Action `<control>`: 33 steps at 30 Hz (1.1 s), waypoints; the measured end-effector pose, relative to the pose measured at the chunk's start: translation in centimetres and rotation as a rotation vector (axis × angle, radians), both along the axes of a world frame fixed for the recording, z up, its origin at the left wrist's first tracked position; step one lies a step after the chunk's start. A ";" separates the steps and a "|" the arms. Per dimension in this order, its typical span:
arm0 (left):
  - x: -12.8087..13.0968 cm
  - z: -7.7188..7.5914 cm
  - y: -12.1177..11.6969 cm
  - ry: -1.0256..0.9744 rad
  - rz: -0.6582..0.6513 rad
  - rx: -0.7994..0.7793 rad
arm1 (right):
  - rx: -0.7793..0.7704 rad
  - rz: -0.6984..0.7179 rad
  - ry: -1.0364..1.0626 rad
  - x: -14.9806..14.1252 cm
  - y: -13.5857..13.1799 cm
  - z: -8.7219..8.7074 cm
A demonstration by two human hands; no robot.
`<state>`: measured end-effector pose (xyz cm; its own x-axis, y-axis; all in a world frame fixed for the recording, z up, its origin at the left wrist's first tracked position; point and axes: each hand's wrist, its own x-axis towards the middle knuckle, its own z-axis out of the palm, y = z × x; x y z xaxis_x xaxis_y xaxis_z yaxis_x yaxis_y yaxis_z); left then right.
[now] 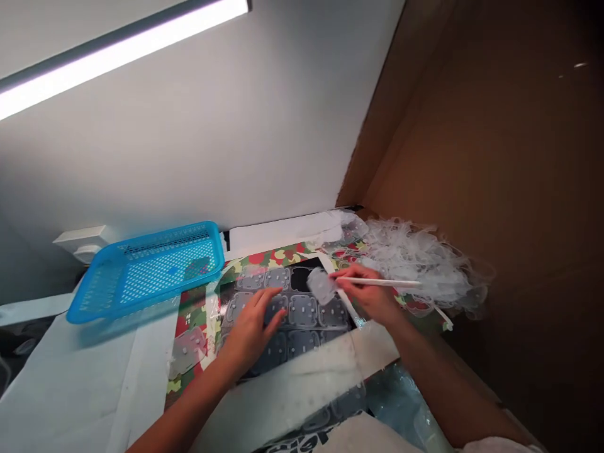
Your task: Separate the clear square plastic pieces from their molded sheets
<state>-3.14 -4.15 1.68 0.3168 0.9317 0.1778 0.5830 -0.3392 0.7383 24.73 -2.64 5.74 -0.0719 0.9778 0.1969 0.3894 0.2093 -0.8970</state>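
- Left hand (252, 324) lies fingers spread, gripping nothing, on clear squares (302, 311) atop the black mat (301, 279).
- Right hand (365, 292), above the black mat, pinches a white stick (382, 282), with a clear square (321, 286) at its fingertips.
- A weak pinch could drop the clear square.

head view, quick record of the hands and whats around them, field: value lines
left hand: spread flat on a clear moulded sheet
right hand: gripping a white stick, a clear piece at its fingertips
under sheet: black backing on camouflage-print paper
left side: blue basket
right side: heap of clear scrap
behind: cardboard wall
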 end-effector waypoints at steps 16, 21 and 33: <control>-1.7 -3.3 -0.3 0.657 -0.009 0.279 | 0.014 0.382 -0.158 -4.9 3.6 -2.2; -1.6 -4.0 -0.4 0.647 -0.013 0.277 | 0.072 0.479 -0.147 -9.1 6.4 -5.1; -1.5 -4.8 -0.6 0.611 0.001 0.278 | 0.108 0.514 -0.216 -9.8 7.1 -5.8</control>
